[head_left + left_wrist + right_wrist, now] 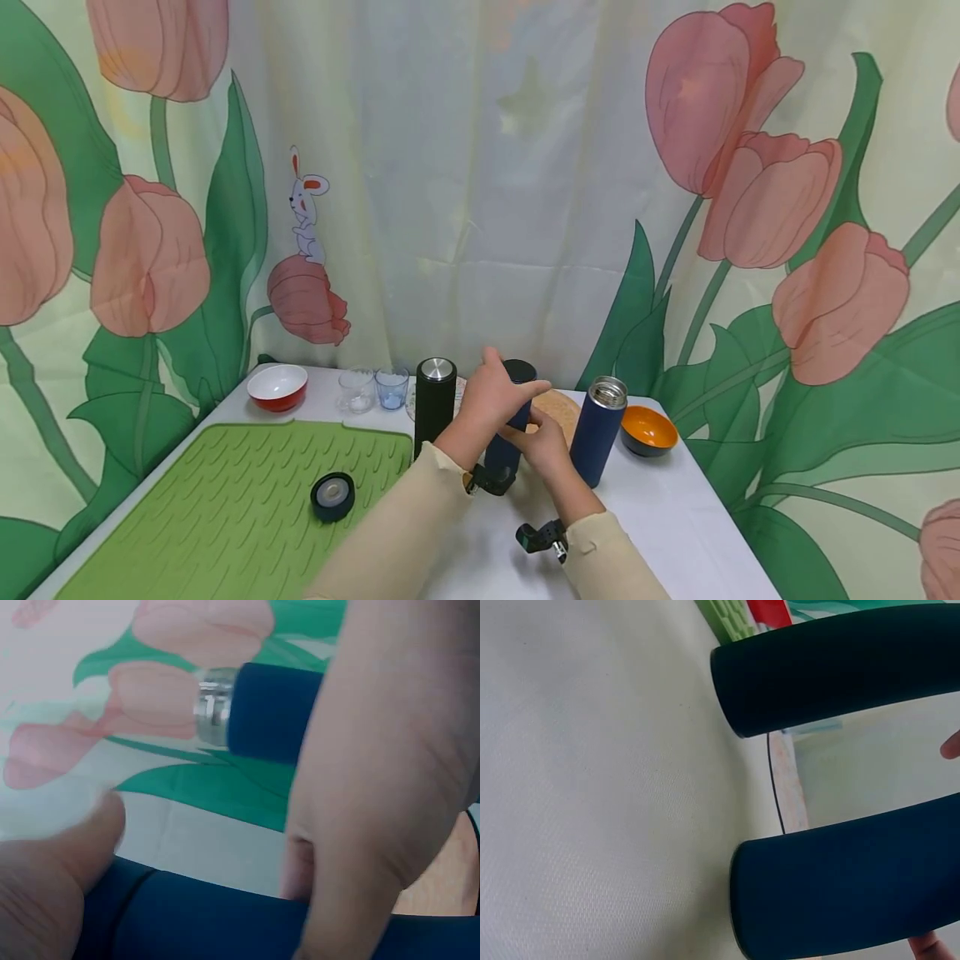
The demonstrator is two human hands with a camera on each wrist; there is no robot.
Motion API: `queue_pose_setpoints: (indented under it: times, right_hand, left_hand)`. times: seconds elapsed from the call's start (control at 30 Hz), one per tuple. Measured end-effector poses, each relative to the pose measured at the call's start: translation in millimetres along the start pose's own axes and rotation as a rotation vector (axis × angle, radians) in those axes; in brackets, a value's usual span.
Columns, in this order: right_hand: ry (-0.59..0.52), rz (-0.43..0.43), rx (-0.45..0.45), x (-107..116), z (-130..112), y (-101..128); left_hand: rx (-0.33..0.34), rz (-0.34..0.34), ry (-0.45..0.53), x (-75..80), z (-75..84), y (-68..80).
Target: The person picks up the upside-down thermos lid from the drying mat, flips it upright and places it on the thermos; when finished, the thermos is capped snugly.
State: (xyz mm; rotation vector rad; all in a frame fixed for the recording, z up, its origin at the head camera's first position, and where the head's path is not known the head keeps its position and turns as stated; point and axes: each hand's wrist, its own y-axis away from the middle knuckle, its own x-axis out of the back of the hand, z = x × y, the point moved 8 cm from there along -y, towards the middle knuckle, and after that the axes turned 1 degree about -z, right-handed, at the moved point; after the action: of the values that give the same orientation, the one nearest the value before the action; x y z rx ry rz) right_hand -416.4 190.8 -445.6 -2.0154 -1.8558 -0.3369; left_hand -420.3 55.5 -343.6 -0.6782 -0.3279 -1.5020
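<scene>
At the lower middle of the head view we curl our left hand (491,396) around the top of a dark blue bottle (508,433) standing on the white table (675,508), while our right hand (543,446) grips its lower body.

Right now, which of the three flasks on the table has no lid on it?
The blue flask on the right, beside the orange bowl: its steel mouth is bare. The black flask keeps its cap, and both hands grip the capped middle flask.
</scene>
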Motion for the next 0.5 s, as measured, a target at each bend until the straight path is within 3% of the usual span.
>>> queue_pose_setpoints:
  times: [0.1,0.27,0.33,0.4,0.5]
  right_hand:
    - [0.003,0.002,-0.001,-0.2,-0.7,0.6]
    - [0.027,0.026,-0.024,2.5,-1.7,0.5]
    - [0.028,0.027,-0.03,2.6,-1.4,0.2]
    - [0.025,0.024,-0.032,1.7,-0.9,0.0]
    - [0.017,0.019,-0.018,0.7,-0.4,-0.5]
  left_hand:
    - [-0.038,0.01,-0.033,0.4,1.7,-1.0]
    - [-0.144,-0.162,-0.012,3.1,2.4,-4.5]
    - [-0.154,-0.203,0.001,4.8,2.3,-4.3]
    - [-0.144,-0.2,0.009,5.2,1.6,-4.2]
    - [-0.092,-0.125,-0.011,3.1,-0.5,-3.2]
